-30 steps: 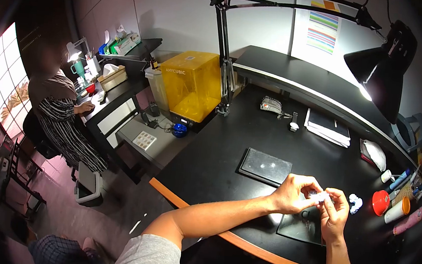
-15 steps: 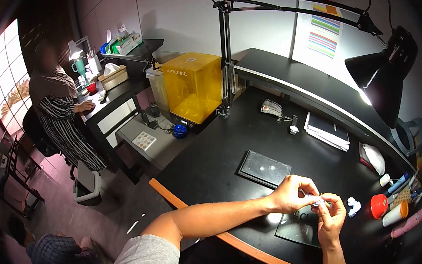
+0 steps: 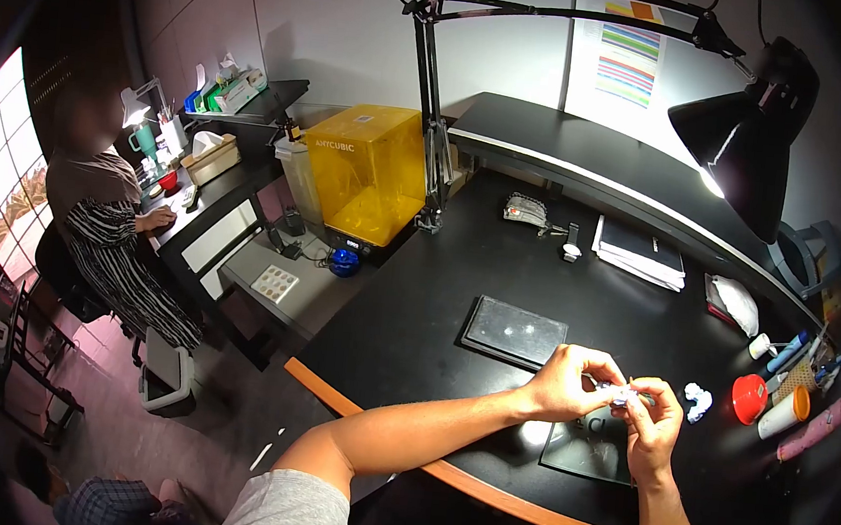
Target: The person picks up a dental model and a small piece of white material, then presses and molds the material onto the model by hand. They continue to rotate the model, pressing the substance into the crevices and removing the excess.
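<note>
Over the right part of the black desk, my left hand (image 3: 570, 384) and my right hand (image 3: 654, 431) meet, fingertips pinched together. Between them is a small whitish piece (image 3: 621, 396), mostly covered by the fingers; its exact kind cannot be made out. Beneath the hands lies a clear glass plate (image 3: 569, 454) with dark lettering. A lumpy white piece (image 3: 696, 403) sits on the desk just right of my right hand. Behind my left hand rests a dark, flat rectangular slab (image 3: 515, 331) with pale smudges.
A black desk lamp (image 3: 741, 141) hangs over the right side. Along the right edge stand a red bowl (image 3: 749, 398), an orange-rimmed white cup (image 3: 785, 411) and pens. Farther back are papers (image 3: 638, 252) and a watch (image 3: 571, 244). A yellow-covered printer (image 3: 368, 173) and another person (image 3: 114, 226) are at left.
The whole view has shifted slightly, so desk items appear a little farther left. Both hands stay together on the small whitish piece, with only slight finger movement.
</note>
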`<action>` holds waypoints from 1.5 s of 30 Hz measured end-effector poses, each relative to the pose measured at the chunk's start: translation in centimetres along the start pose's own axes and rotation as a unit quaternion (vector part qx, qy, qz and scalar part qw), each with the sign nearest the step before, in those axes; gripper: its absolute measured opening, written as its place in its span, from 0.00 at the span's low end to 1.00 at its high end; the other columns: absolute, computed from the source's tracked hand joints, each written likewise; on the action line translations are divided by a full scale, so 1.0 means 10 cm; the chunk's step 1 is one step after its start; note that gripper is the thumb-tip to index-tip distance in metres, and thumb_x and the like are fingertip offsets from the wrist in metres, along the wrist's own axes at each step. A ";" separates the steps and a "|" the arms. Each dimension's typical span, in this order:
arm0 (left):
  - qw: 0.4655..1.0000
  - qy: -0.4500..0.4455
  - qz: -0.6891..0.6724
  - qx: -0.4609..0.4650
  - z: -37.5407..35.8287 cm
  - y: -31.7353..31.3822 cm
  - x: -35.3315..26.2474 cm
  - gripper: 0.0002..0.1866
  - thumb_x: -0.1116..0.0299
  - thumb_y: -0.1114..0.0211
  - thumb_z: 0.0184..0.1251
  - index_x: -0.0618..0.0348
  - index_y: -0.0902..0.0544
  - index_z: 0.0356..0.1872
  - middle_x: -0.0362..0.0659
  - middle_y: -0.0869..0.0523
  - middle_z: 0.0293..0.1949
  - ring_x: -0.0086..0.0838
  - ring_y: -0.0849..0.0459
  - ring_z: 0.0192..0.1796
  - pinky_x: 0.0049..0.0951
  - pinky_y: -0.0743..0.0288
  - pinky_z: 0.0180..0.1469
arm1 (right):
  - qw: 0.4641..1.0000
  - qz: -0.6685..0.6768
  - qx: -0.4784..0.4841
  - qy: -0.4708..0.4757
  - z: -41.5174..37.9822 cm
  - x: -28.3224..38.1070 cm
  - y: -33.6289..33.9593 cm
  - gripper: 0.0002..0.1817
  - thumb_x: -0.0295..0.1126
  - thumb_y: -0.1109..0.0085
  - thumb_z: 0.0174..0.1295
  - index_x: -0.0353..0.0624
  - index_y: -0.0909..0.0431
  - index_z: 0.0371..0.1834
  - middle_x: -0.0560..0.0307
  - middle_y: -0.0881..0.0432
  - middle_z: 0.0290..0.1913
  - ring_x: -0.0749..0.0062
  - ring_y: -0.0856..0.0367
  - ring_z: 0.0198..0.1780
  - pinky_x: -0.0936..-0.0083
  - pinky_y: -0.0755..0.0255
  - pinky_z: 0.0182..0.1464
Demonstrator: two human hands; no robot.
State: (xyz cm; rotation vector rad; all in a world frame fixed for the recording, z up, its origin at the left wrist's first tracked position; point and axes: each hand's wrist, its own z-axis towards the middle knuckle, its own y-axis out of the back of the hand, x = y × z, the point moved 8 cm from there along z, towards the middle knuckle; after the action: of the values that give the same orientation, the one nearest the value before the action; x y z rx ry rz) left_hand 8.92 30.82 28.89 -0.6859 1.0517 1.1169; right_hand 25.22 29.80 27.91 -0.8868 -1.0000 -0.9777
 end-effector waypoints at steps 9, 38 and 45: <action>1.000 -0.007 0.003 0.001 0.00 0.01 0.00 0.09 0.75 0.27 0.67 0.65 0.10 0.46 0.46 0.06 0.42 0.25 0.08 0.45 0.26 0.12 0.47 | 1.000 -0.003 -0.001 -0.005 0.00 -0.01 0.01 0.08 0.22 0.37 0.72 0.37 0.21 0.51 0.53 0.14 0.46 0.71 0.10 0.46 0.76 0.13 0.48; 1.000 0.008 -0.023 -0.006 -0.02 -0.05 -0.02 0.13 0.69 0.21 0.67 0.62 0.10 0.48 0.43 0.07 0.42 0.19 0.09 0.40 0.21 0.14 0.41 | 1.000 -0.026 0.000 -0.008 0.02 -0.04 0.11 0.10 0.23 0.37 0.73 0.37 0.19 0.54 0.54 0.14 0.44 0.79 0.15 0.40 0.82 0.20 0.39; 1.000 0.012 -0.024 -0.007 -0.03 -0.06 -0.06 0.12 0.68 0.22 0.68 0.63 0.10 0.48 0.43 0.06 0.40 0.19 0.09 0.39 0.21 0.14 0.41 | 1.000 -0.005 0.002 -0.021 0.02 -0.03 0.08 0.10 0.22 0.38 0.73 0.37 0.20 0.54 0.54 0.14 0.44 0.77 0.14 0.41 0.81 0.19 0.39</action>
State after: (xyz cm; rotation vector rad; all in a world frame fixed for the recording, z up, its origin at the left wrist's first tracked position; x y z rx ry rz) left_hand 9.36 30.17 29.31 -0.7326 1.0434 1.0774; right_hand 25.82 30.31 27.61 -0.9031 -1.0435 -0.9681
